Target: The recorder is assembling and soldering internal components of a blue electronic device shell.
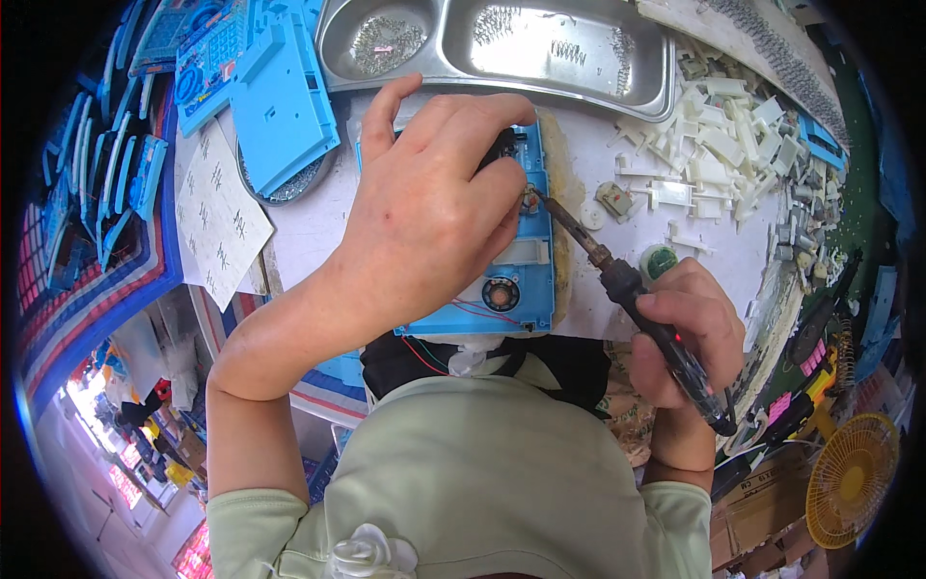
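A blue plastic casing [533, 311] lies in front of me, its inner side up. A round black speaker [501, 293] with thin red wires sits in its near part. My left hand [424, 193] reaches over the casing and hides much of it. Its thumb and index finger are closed by a dark part near the far right corner; what they grip is hidden. In my right hand [702, 323] is a soldering iron [666, 347], held like a pen, a small red light on its handle. The iron's tip touches or nearly touches the casing beside my left fingertips.
A metal tray [555, 82] with springs stands at the back. White plastic parts [723, 145] are heaped at the right, near a small green-rimmed round container [658, 261]. Blue casings [280, 106] rest over a round dish at the left. A yellow fan [852, 480] stands at lower right.
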Available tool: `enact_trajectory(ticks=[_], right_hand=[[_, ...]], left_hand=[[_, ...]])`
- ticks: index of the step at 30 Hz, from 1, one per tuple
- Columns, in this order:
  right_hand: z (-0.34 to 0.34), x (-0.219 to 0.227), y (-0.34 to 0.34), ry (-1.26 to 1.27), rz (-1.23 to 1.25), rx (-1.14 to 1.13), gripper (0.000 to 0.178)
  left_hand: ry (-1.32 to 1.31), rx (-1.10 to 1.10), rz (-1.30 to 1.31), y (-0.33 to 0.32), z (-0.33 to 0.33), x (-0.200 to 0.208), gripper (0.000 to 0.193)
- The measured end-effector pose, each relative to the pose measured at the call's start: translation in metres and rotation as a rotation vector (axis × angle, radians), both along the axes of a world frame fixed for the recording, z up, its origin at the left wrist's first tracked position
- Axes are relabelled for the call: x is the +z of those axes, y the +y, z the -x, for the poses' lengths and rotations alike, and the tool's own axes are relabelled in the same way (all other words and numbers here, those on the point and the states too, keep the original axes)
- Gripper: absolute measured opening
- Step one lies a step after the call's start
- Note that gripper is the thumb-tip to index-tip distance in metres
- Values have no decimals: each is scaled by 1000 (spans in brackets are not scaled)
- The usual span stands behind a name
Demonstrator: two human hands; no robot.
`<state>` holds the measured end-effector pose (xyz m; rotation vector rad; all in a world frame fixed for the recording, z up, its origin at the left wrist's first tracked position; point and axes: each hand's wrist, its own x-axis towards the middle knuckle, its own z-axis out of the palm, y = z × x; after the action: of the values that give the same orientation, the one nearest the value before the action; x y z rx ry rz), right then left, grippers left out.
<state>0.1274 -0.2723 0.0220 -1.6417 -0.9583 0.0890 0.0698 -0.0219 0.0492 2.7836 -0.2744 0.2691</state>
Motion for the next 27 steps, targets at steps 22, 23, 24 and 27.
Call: enact_trajectory(ticks=[22,23,24,27], right_hand=[[-2,1,2,-25,-22,11,29],[-2,1,2,-27,-19,10,29],[-2,1,3,-30,-16,8,29],[-2,1,2,-31,-15,2,29]], left_hand=[[-25,45,29,-4,0,-4,23],[-27,48,30,-4,0,-4,23],[-25,48,31,-4,0,-4,23],[-21,49,35,-4,0,-5,23]])
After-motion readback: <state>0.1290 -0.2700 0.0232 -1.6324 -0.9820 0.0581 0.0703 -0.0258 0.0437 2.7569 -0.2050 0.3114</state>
